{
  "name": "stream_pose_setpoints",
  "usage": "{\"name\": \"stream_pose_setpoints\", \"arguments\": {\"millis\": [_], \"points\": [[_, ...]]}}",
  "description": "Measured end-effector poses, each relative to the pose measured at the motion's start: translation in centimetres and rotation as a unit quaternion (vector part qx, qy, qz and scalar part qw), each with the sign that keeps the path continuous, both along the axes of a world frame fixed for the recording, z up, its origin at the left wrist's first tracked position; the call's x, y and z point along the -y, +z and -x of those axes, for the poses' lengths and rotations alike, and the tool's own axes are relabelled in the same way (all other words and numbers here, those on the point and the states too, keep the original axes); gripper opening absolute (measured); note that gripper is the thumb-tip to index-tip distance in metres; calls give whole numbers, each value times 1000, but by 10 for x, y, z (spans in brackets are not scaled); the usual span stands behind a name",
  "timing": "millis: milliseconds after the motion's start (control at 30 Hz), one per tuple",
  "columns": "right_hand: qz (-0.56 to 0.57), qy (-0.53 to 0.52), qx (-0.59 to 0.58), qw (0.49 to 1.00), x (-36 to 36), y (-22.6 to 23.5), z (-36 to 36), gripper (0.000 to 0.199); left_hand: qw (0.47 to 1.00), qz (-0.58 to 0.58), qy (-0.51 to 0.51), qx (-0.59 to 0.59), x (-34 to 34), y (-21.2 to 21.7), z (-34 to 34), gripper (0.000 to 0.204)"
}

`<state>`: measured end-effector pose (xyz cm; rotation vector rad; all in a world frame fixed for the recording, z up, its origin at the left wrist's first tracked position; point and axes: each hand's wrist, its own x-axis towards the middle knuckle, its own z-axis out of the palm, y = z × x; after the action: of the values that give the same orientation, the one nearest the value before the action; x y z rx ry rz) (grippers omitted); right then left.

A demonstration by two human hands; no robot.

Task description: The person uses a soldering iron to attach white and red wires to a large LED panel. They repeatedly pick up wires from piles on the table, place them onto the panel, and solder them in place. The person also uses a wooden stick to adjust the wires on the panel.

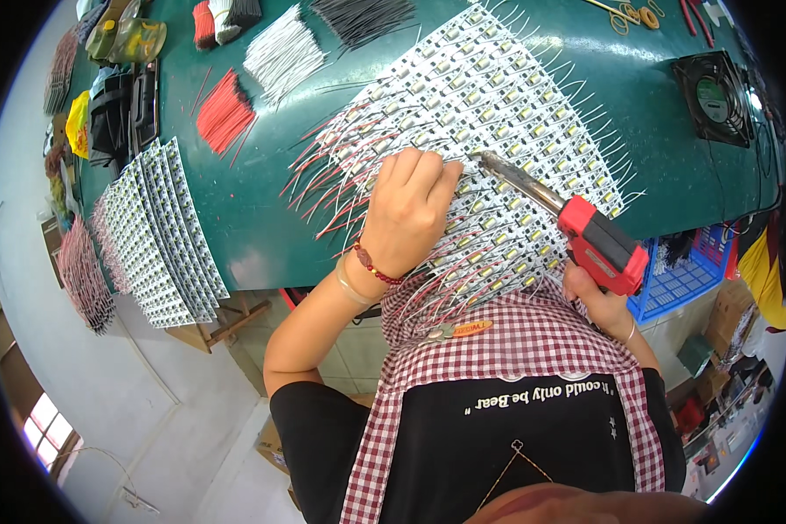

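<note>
A large white panel of small LED circuit boards [506, 113] lies on the green table in front of me, with red and white wires fringing its left side. My left hand [413, 205] rests over the panel, fingers bent and pinched together near its middle. Whatever thin thing they pinch is hidden. In my right hand [596, 297], at the panel's lower right, is the grip of a red and black soldering gun [598, 240]. Its metal barrel points up and left, and the dark tip is just beside my left fingertips, over the boards.
On the green table [262, 210] lie bundles of red wires [224, 113], white wires [284, 54] and black wires [364, 17]. More LED panels [162, 236] are stacked at the left edge. A black fan [714, 98] stands at right, above a blue crate [681, 284].
</note>
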<state>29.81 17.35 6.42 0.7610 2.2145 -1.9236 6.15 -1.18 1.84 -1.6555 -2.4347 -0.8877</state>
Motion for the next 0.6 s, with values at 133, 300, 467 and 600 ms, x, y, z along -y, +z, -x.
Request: {"name": "stream_pose_setpoints", "arguments": {"millis": [133, 300, 467, 600], "points": [[7, 8, -26, 1000, -2, -3, -3, 35, 1000, 4, 0, -8, 0, 1, 0, 23], [73, -17, 47, 996, -4, -3, -7, 17, 1000, 7, 4, -16, -1, 3, 0, 22], [-30, 35, 7, 999, 1, -5, -2, 32, 1000, 8, 6, -26, -1, 2, 0, 21], [53, -22, 7, 998, -2, 1, -1, 21, 999, 14, 7, -32, -1, 2, 0, 20]]}}
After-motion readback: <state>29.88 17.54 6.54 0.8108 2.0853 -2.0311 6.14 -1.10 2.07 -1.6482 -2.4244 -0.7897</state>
